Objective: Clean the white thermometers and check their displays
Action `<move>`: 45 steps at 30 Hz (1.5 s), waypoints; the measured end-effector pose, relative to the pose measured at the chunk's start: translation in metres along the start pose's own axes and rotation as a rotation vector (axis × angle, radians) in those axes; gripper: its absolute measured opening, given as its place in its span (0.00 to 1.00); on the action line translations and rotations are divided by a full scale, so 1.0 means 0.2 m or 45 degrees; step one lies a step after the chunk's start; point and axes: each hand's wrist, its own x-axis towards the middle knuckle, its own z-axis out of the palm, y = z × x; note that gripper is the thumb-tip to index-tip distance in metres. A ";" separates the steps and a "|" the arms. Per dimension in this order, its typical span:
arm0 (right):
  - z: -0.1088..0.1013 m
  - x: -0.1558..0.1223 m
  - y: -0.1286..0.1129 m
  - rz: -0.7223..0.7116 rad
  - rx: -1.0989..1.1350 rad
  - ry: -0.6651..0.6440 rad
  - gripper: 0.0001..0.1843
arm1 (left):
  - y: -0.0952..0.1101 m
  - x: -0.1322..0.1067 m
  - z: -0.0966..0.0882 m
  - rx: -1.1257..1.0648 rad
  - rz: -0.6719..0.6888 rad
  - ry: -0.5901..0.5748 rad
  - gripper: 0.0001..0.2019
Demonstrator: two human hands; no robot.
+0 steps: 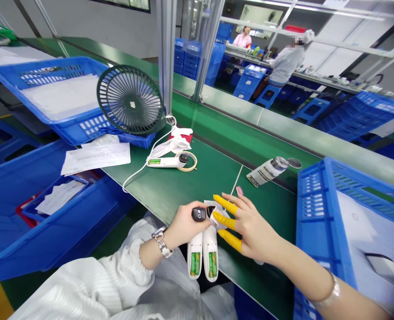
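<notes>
My left hand [183, 226] is closed round the heads of two white handheld devices [203, 255] with open battery bays showing green batteries. They hang over the near edge of the green table [170, 186]. My right hand [250, 224] wears yellow finger cots on three fingers. It pinches a small white cloth [216, 209] against the dark head of the right device.
A third white device [166, 161] lies by a tape ring [188, 161] and a white cable. A black desk fan [130, 100] stands behind. A metal can [268, 171] lies on its side. Blue crates [316, 200] sit right and left [50, 89]. Other people work in the background.
</notes>
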 end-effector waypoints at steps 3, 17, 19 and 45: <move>0.00 0.00 -0.01 0.034 0.008 -0.035 0.21 | 0.00 0.00 0.00 -0.002 -0.012 -0.010 0.14; 0.01 0.01 -0.05 0.137 0.059 -0.081 0.27 | 0.01 0.00 0.02 0.017 0.033 -0.018 0.11; 0.00 0.01 -0.05 0.178 0.077 -0.124 0.26 | 0.01 0.00 0.02 0.030 0.035 0.010 0.11; 0.05 0.02 -0.03 0.206 0.102 0.467 0.12 | 0.00 0.01 0.03 -0.017 0.055 0.020 0.11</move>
